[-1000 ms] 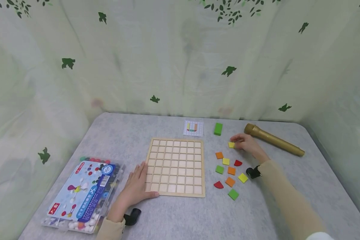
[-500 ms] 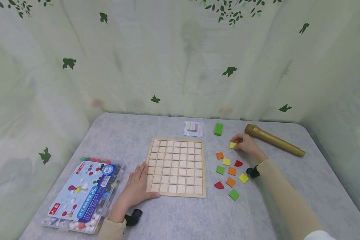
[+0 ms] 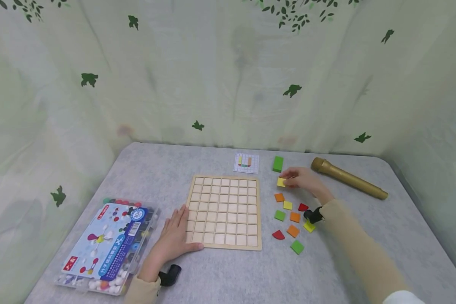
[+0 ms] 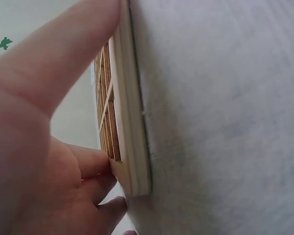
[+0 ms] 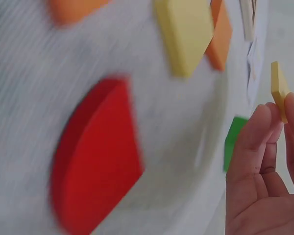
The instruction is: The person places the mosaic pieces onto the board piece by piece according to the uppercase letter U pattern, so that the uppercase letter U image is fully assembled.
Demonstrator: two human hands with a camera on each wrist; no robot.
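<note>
My right hand point(image 3: 305, 182) pinches a yellow square tile point(image 3: 280, 182) between thumb and fingers. In the right wrist view that yellow tile point(image 5: 279, 90) stands on edge in the fingertips, off the table. My left hand point(image 3: 173, 236) rests with fingers extended along the left edge and near corner of a wooden grid board point(image 3: 223, 211), thumb at its front edge. The left wrist view has the board's side point(image 4: 132, 112) close to the thumb. Below the right hand lie loose orange point(image 3: 279, 197), yellow point(image 3: 287, 205), green point(image 3: 279, 215) and red quarter-round point(image 3: 278, 234) tiles.
A pattern card point(image 3: 246, 163) lies behind the board, with a green block point(image 3: 278, 164) to its right. A gold tube-shaped object point(image 3: 349, 178) lies at the back right. At the left is a clear-sided box point(image 3: 106, 242) of molecule-model balls.
My right hand has moved left toward the board, carrying the yellow tile from near the gold tube to below the green block. The left hand stays put on the board.
</note>
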